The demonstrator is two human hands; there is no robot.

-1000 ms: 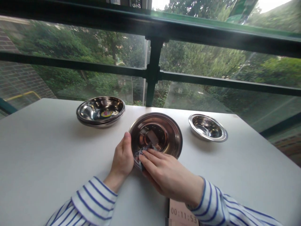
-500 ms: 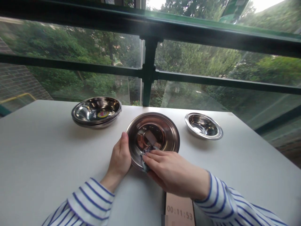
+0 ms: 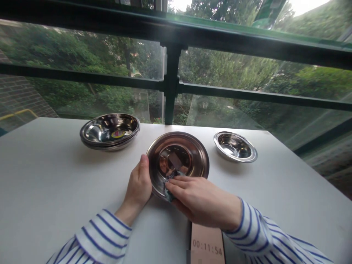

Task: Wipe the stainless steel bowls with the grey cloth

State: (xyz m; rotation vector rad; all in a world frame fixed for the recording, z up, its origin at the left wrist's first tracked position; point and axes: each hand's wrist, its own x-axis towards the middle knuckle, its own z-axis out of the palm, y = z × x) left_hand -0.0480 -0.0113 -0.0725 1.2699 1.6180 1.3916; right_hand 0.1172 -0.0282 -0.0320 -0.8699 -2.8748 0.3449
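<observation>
A shiny steel bowl (image 3: 196, 156) is in front of me at the middle of the table, its inside facing me. My left hand (image 3: 138, 183) grips its left rim, thumb on top and the other fingers hidden beneath. My right hand (image 3: 200, 200) presses a crumpled dark, patterned cloth (image 3: 169, 189) against the bowl's lower inner wall. Much of the cloth is covered by the fingers. Both wrists are in blue-striped white sleeves.
Stacked steel bowls (image 3: 110, 132), the top one with a yellow and red sticker, stand at the back left. Another steel bowl (image 3: 235, 146) stands at the back right. A phone (image 3: 207, 244) showing a timer lies below my right hand on the white table (image 3: 68, 187). Windows rise behind.
The whole view has shifted slightly, so things appear a little further left. Both hands keep their places on the bowl and cloth. The timer went from 00:11:53 to 00:11:54.
</observation>
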